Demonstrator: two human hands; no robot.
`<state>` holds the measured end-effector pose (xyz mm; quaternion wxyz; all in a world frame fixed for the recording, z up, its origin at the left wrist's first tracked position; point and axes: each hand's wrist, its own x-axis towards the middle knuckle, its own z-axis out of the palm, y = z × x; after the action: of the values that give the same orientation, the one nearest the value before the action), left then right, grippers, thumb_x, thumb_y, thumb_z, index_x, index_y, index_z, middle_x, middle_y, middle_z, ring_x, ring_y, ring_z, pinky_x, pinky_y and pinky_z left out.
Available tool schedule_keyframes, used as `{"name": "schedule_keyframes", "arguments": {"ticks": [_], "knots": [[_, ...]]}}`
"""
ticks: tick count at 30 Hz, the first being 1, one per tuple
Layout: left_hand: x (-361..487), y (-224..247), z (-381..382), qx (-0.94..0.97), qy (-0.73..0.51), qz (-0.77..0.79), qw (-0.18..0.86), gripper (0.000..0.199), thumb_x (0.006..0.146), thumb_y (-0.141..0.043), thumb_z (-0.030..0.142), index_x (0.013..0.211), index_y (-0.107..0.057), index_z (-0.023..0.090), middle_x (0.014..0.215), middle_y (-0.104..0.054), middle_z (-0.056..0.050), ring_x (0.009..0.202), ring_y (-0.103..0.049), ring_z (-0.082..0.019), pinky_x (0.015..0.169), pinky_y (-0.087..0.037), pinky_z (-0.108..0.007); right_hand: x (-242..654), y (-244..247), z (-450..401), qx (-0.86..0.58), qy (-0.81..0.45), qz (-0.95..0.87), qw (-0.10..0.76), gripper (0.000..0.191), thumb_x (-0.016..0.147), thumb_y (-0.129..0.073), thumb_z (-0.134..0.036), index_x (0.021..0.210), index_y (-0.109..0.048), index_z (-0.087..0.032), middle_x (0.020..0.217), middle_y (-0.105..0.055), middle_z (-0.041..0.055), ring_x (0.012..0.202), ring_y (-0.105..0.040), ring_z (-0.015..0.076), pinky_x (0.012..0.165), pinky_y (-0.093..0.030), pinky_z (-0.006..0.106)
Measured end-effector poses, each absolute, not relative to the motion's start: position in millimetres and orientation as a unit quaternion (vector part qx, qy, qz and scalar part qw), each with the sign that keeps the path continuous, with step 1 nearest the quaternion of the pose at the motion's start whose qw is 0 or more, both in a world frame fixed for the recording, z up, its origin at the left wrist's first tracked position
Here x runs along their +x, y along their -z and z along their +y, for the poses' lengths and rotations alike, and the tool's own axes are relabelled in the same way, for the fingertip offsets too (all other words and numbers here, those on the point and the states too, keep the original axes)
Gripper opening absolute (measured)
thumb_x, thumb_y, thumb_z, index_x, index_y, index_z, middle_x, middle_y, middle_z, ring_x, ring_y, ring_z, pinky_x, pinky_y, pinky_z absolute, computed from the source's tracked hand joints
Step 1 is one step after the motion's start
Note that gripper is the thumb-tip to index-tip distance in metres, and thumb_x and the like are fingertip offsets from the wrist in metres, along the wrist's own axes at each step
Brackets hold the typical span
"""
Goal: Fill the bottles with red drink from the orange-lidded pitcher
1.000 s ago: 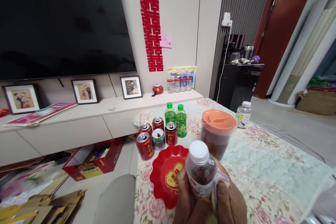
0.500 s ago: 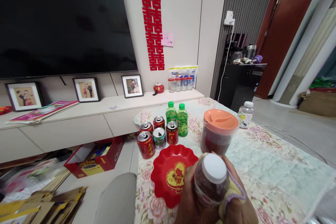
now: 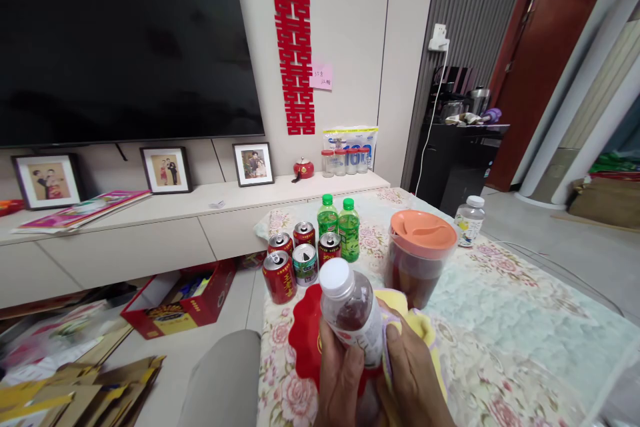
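My left hand (image 3: 341,373) grips a clear plastic bottle (image 3: 357,320) with a white cap, a pale label and dark contents. The bottle leans to the left above a red scalloped plate (image 3: 301,340). On its right side, my right hand (image 3: 413,370) is closed on a yellow cloth (image 3: 425,328) with a purple edge, pressed close to the bottle. Behind the hands stands a pitcher (image 3: 417,273) of dark liquid with an orange lid. Several drink cans (image 3: 280,278) and two green bottles (image 3: 349,232) are grouped beyond the plate.
Another white-capped bottle (image 3: 469,221) stands at the right rear of the flowered tablecloth (image 3: 525,333). A low cabinet (image 3: 235,213) with framed photos runs along the wall. Left on the floor are a red box (image 3: 210,303) and flattened cardboard (image 3: 100,393). A grey seat (image 3: 223,380) adjoins the table.
The bottle has moved left and tilted, so its label now faces me more. The yellow cloth is more spread out on the right, and the bottle covers more of the plate.
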<state>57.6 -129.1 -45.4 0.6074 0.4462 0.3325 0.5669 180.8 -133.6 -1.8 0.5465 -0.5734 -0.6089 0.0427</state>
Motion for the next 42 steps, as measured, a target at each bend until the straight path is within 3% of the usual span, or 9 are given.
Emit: {"name": "schedule_keyframes", "arguments": {"ticks": [4, 6, 11, 18, 24, 28, 32, 39, 42], "knots": [[62.0, 28.6, -122.9, 0.383, -0.543, 0.352, 0.659, 0.081, 0.086, -0.072, 0.05, 0.155, -0.039, 0.025, 0.156, -0.05, -0.01, 0.147, -0.041, -0.033, 0.118, -0.043, -0.041, 190.4, -0.8, -136.5, -0.604, 0.068, -0.638, 0.473, 0.042, 0.105, -0.034, -0.036, 0.104, -0.073, -0.019, 0.088, -0.072, 0.0099, 0.078, -0.067, 0.0224, 0.07, -0.059, 0.034], [66.0, 19.0, -121.5, 0.381, -0.54, 0.308, 0.684, 0.091, 0.08, -0.077, 0.051, 0.156, -0.035, 0.023, 0.152, -0.054, -0.014, 0.142, -0.048, -0.035, 0.116, -0.045, -0.043, 194.9, -3.8, -139.3, -0.594, 0.074, -0.651, 0.467, 0.043, 0.105, -0.034, -0.038, 0.095, -0.073, -0.021, 0.083, -0.072, 0.0088, 0.072, -0.066, 0.0219, 0.065, -0.058, 0.033], [74.5, 4.6, -119.2, 0.405, -0.529, 0.229, 0.71, 0.094, 0.068, -0.086, 0.052, 0.148, -0.047, 0.024, 0.14, -0.063, -0.016, 0.13, -0.059, -0.039, 0.109, -0.049, -0.047, 203.8, -13.9, -154.5, -0.594, -0.044, -0.588, 0.547, 0.043, 0.104, -0.039, -0.044, 0.113, -0.076, -0.023, 0.105, -0.079, 0.0091, 0.095, -0.074, 0.0256, 0.081, -0.061, 0.033], [80.5, 1.8, -117.8, 0.459, -0.538, 0.246, 0.663, 0.101, 0.057, -0.089, 0.063, 0.142, -0.053, 0.02, 0.131, -0.065, -0.018, 0.128, -0.057, -0.042, 0.11, -0.046, -0.051, 227.5, 3.7, -175.8, -0.559, -0.157, -0.496, 0.646, 0.05, 0.099, -0.044, -0.055, 0.129, -0.072, -0.026, 0.099, -0.079, 0.0114, 0.093, -0.075, 0.0343, 0.066, -0.063, 0.042], [81.3, -1.1, -124.4, 0.374, -0.478, 0.223, 0.763, 0.103, 0.059, -0.092, 0.055, 0.147, -0.044, 0.03, 0.135, -0.065, -0.015, 0.118, -0.066, -0.035, 0.1, -0.053, -0.048, 198.3, 5.8, -174.4, -0.539, -0.044, -0.514, 0.666, 0.044, 0.097, -0.054, -0.049, 0.13, -0.069, -0.026, 0.124, -0.069, 0.0123, 0.118, -0.066, 0.0367, 0.09, -0.058, 0.047], [84.3, -7.5, -125.5, 0.333, -0.504, 0.242, 0.759, 0.093, 0.062, -0.092, 0.049, 0.142, -0.049, 0.028, 0.137, -0.066, -0.015, 0.119, -0.066, -0.034, 0.102, -0.053, -0.044, 173.9, -1.7, -169.0, -0.551, -0.009, -0.516, 0.656, 0.042, 0.1, -0.053, -0.04, 0.138, -0.062, -0.027, 0.14, -0.058, 0.0122, 0.132, -0.055, 0.0352, 0.106, -0.05, 0.048], [86.9, -8.1, -124.6, 0.306, -0.54, 0.216, 0.754, 0.094, 0.06, -0.093, 0.044, 0.141, -0.049, 0.027, 0.134, -0.067, -0.015, 0.119, -0.066, -0.036, 0.102, -0.053, -0.046, 175.2, 1.5, -158.0, -0.569, -0.041, -0.496, 0.655, 0.047, 0.101, -0.05, -0.037, 0.146, -0.054, -0.025, 0.151, -0.048, 0.0133, 0.139, -0.049, 0.0335, 0.11, -0.047, 0.047], [75.5, 4.4, -119.6, 0.332, -0.6, 0.258, 0.681, 0.094, 0.067, -0.088, 0.047, 0.147, -0.043, 0.028, 0.141, -0.062, -0.014, 0.123, -0.064, -0.034, 0.105, -0.051, -0.044, 194.6, 15.9, -147.1, -0.562, -0.099, -0.608, 0.552, 0.032, 0.09, -0.066, -0.042, 0.116, -0.074, -0.026, 0.121, -0.073, 0.0083, 0.115, -0.067, 0.0306, 0.103, -0.055, 0.041], [72.6, 6.3, -117.6, 0.347, -0.61, 0.286, 0.653, 0.098, 0.069, -0.085, 0.05, 0.151, -0.038, 0.024, 0.145, -0.058, -0.017, 0.129, -0.061, -0.035, 0.107, -0.05, -0.044, 187.6, 4.0, -137.1, -0.548, -0.15, -0.605, 0.557, 0.033, 0.098, -0.052, -0.043, 0.107, -0.076, -0.023, 0.11, -0.077, 0.0091, 0.101, -0.072, 0.027, 0.091, -0.06, 0.035]]}}
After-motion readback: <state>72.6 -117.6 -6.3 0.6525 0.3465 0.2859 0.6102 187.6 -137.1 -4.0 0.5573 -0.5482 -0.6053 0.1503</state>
